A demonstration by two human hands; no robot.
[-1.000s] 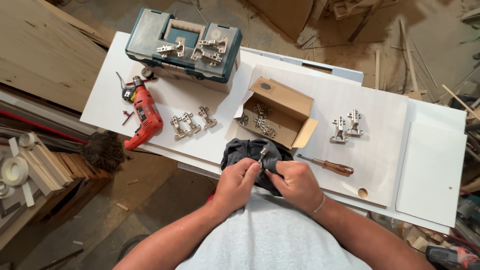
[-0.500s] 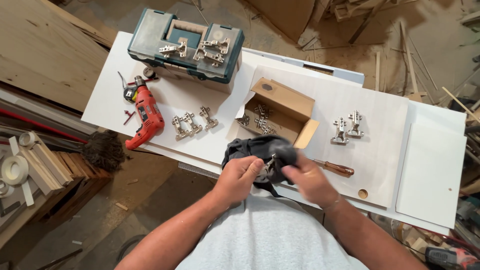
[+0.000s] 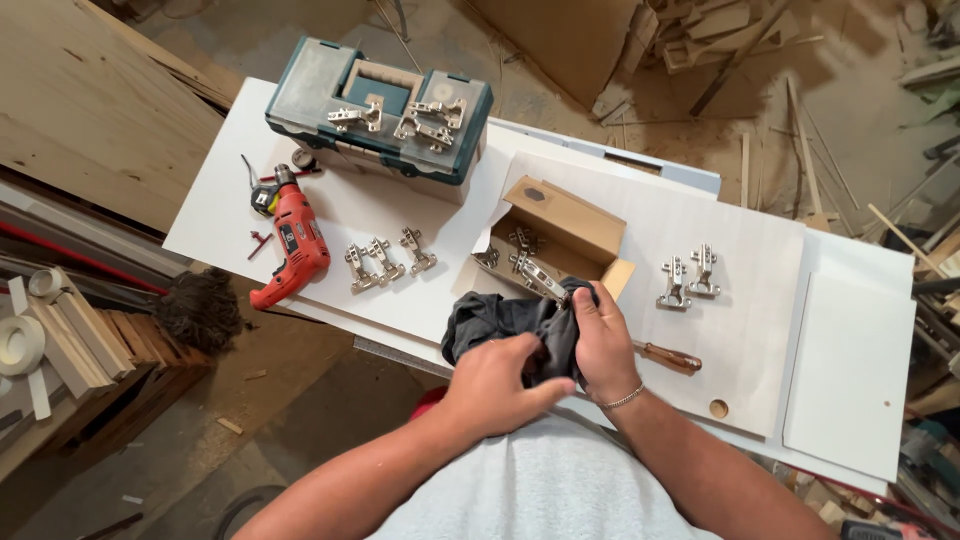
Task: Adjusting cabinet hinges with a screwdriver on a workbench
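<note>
On the white tabletop (image 3: 400,300) we see one toolbox (image 3: 380,110) at the far side, one red drill (image 3: 290,245) to the left and one open cardboard box (image 3: 555,235). At the near edge our left hand (image 3: 495,385) and right hand (image 3: 605,345) are closed around one dark cloth (image 3: 500,320) wrapping a metal hinge (image 3: 540,278). Three hinges (image 3: 385,260) lie left of the box, two hinges (image 3: 688,275) right, one screwdriver (image 3: 668,357) near them.

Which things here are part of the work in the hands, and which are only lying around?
In use:
- left hand and right hand, both gripping the dark cloth
- metal hinge at the cloth
- open cardboard box of hinges

Lying about:
- red drill
- toolbox
- screwdriver
- three hinges
- two hinges
</note>
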